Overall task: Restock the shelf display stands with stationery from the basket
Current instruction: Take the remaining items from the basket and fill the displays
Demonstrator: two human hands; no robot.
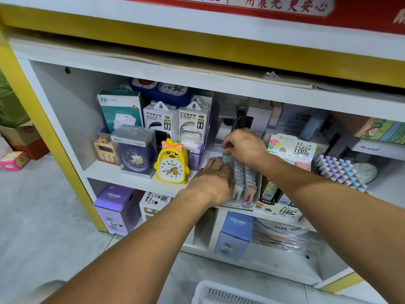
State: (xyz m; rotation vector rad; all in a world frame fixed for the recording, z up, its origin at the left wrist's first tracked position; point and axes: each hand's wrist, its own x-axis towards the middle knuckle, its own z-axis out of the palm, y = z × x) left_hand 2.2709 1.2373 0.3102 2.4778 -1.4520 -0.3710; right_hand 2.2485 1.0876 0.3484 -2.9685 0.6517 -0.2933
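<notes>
A clear display stand [245, 181] with rows of small pastel packs stands on the middle shelf. My left hand [211, 181] lies flat against the stand's left side, fingers straight. My right hand [243, 148] reaches over the stand's back end and pinches a small greenish pack [226, 160] at the top of the left row. The white basket [219, 292] shows only its rim at the bottom edge of the view, below my arms.
A yellow duck alarm clock [172, 163] and a boxed blue clock [133, 152] stand left of the stand. A pencil-lead display box [289, 150] and a rack of pastel caps [341, 172] are to the right. Purple and blue boxes fill the lower shelf.
</notes>
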